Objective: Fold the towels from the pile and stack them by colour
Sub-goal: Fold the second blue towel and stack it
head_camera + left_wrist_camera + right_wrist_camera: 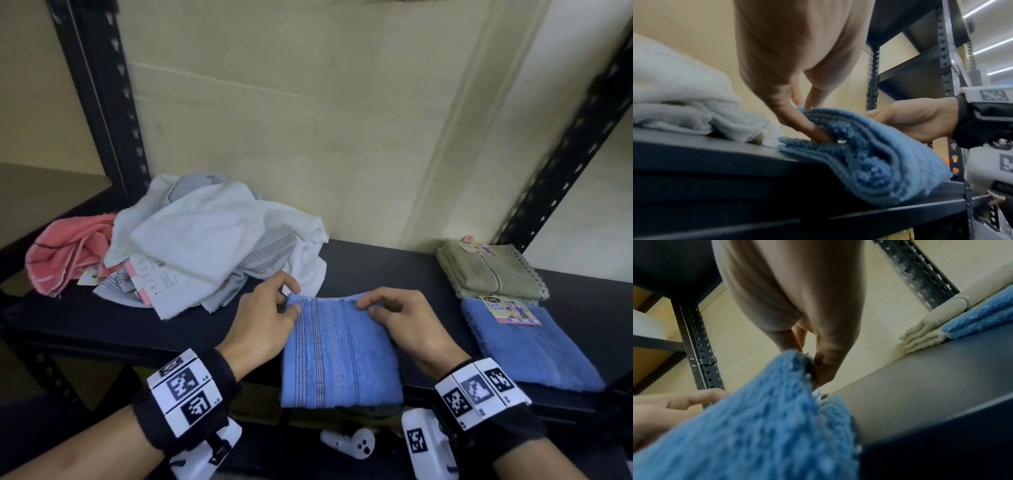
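Both hands are pinching the far edge of a folded blue towel (339, 356) sitting at the front of the black shelf (370, 263), left hand (263, 322) on its left corner and right hand (404, 322) on its right. The messy pile (205, 246) of white and pink towels is off to the left. Over on the right there's a folded blue towel stack (527, 349) just in front of a folded olive one (489, 270).

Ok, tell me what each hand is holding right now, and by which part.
Both hold the folded blue towel by its far edge: the left hand pinches the far left corner, the right hand pinches the far right corner.
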